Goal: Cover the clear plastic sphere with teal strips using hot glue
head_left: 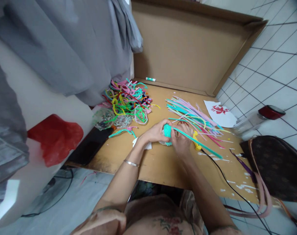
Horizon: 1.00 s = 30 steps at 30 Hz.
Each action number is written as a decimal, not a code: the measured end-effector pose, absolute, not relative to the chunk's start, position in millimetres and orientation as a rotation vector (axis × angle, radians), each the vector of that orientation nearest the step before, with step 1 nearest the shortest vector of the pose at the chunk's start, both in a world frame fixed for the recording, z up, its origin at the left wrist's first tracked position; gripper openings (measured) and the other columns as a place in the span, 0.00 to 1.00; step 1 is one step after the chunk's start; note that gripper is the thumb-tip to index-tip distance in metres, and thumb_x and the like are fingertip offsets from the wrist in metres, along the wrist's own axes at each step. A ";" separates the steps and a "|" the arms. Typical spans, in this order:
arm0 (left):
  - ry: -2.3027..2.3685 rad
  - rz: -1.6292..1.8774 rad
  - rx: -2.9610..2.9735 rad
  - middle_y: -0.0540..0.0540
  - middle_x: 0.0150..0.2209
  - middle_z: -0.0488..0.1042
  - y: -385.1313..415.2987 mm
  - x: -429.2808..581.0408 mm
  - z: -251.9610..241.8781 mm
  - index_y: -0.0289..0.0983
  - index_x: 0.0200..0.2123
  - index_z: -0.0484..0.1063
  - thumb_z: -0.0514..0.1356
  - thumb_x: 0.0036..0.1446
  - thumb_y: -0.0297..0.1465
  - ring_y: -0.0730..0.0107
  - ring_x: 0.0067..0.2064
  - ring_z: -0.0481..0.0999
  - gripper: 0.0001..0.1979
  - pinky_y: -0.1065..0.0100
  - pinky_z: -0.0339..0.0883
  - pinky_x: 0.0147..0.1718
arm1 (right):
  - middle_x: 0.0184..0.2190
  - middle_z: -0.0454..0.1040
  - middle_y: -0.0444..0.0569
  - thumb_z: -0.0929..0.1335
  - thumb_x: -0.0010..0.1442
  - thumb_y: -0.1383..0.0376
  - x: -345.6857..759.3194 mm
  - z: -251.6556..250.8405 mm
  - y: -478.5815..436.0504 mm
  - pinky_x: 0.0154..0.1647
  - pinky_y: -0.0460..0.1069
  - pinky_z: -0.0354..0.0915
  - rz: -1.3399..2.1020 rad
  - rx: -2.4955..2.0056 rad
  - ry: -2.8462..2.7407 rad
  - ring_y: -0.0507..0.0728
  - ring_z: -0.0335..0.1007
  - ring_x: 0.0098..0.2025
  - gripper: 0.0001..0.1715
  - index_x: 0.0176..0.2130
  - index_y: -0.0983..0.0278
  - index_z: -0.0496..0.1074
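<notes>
Wooden counter, teal coil gripped two-handed

Wooden counter (pixel 163 166), cardboard behind. At left we see a tangled stem pile (pixel 126 99), fuzzy and multicoloured. Mid-counter, left hand (pixel 154 132) and right hand (pixel 181 142) both pinch closed on the teal coil (pixel 167 130). We judge it light, soft, bendy, non-slip; hold the wound body. Straight stems (pixel 194 117) lie right.

The teal pipe-cleaner coil (pixel 167 130) sat wound into a tight little bundle at mid-table (pixel 163 164). Its loose teal tail (pixel 209 150) ran out straight rightward, slanting toward the near edge.
</notes>
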State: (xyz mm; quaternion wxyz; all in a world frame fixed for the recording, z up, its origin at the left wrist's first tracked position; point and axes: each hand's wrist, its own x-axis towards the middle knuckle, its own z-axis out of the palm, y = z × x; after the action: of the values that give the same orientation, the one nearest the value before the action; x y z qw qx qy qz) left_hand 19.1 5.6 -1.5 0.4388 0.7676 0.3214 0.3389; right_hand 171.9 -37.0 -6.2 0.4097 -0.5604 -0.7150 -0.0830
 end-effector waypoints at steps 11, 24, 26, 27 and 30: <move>0.855 0.824 1.916 0.51 0.42 0.69 3.2 19.0 1.2 0.38 0.45 0.63 0.66 0.39 0.32 0.71 0.39 0.68 0.27 0.71 0.65 0.38 | 0.36 0.73 0.49 0.63 0.60 0.55 182.3 -16.2 -53.4 0.45 0.54 0.64 0.135 -1.351 -1.619 0.57 0.68 0.42 0.15 0.40 0.62 0.71; 0.859 0.806 1.937 0.47 0.47 0.67 4.3 17.9 1.1 0.38 0.46 0.62 0.67 0.39 0.32 0.65 0.47 0.69 0.29 0.66 0.66 0.46 | 0.35 0.72 0.49 0.65 0.56 0.54 182.6 -25.9 -61.9 0.44 0.54 0.66 0.212 -1.402 -1.491 0.57 0.69 0.39 0.16 0.38 0.63 0.71; 0.855 0.820 1.967 0.45 0.50 0.65 4.8 18.2 1.1 0.38 0.46 0.63 0.68 0.39 0.32 0.61 0.51 0.68 0.29 0.63 0.64 0.50 | 0.35 0.73 0.50 0.65 0.56 0.54 183.2 -30.3 -61.2 0.45 0.55 0.67 0.180 -1.410 -1.486 0.57 0.69 0.39 0.17 0.38 0.63 0.71; 0.853 0.830 1.990 0.44 0.52 0.64 5.1 18.4 0.9 0.38 0.45 0.63 0.68 0.39 0.32 0.60 0.54 0.66 0.28 0.62 0.63 0.53 | 0.35 0.73 0.50 0.65 0.57 0.54 183.7 -32.7 -61.0 0.45 0.55 0.67 0.177 -1.411 -1.486 0.57 0.69 0.40 0.17 0.39 0.63 0.71; 0.847 0.852 2.072 0.42 0.57 0.60 6.1 18.6 -0.6 0.38 0.45 0.64 0.68 0.38 0.34 0.56 0.60 0.61 0.28 0.58 0.57 0.59 | 0.38 0.72 0.50 0.65 0.58 0.55 185.2 -37.1 -61.8 0.47 0.54 0.67 0.208 -1.379 -1.496 0.57 0.69 0.42 0.16 0.41 0.62 0.71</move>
State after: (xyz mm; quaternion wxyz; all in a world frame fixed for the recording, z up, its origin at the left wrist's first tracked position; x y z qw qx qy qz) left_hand 18.6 6.1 -0.6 0.3646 0.8055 0.3294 0.3311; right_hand 185.2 -61.8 -37.1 0.5211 -0.5756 -0.6242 0.0868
